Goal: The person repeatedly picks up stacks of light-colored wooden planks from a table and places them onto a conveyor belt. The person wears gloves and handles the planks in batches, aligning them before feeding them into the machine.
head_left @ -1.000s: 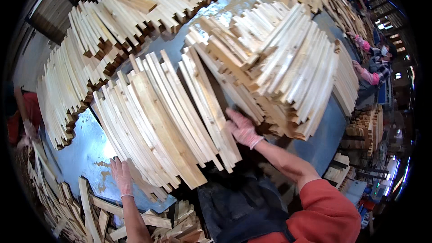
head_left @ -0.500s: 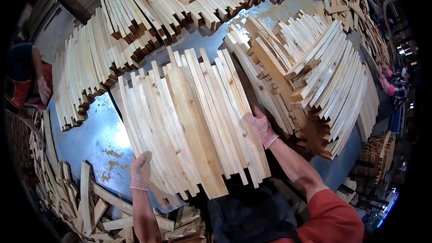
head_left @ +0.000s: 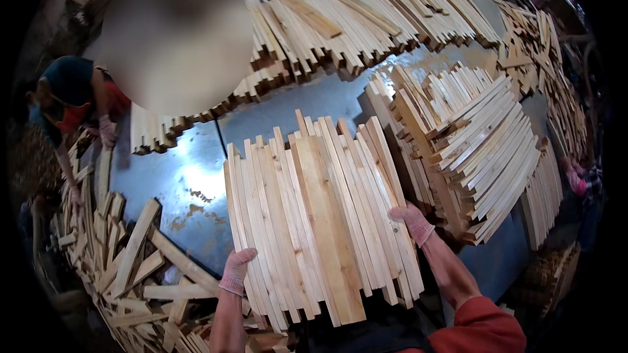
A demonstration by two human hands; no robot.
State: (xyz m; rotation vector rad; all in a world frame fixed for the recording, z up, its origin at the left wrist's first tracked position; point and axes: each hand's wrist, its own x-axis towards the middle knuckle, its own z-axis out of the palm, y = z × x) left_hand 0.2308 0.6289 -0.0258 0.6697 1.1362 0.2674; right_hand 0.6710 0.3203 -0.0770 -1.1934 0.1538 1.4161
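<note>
A batch of pale wooden slats (head_left: pixel 314 216) lies side by side on the blue-grey metal table (head_left: pixel 183 183), right in front of me. My left hand (head_left: pixel 235 271), in a pink glove, presses against the batch's left edge near its front. My right hand (head_left: pixel 413 221), gloved the same way, clamps the right edge. One wider, yellower board runs down the middle of the batch.
A tall stack of slats (head_left: pixel 477 150) stands just right of the batch. More stacks (head_left: pixel 353 19) line the table's far side. Loose offcuts (head_left: pixel 131 274) pile up at the left. A person in blue and red (head_left: pixel 72 101) bends at the far left.
The batch of slats has swung from a leftward slant to nearly straight and come closer to me. Both hands stayed at its sides and moved with it.
</note>
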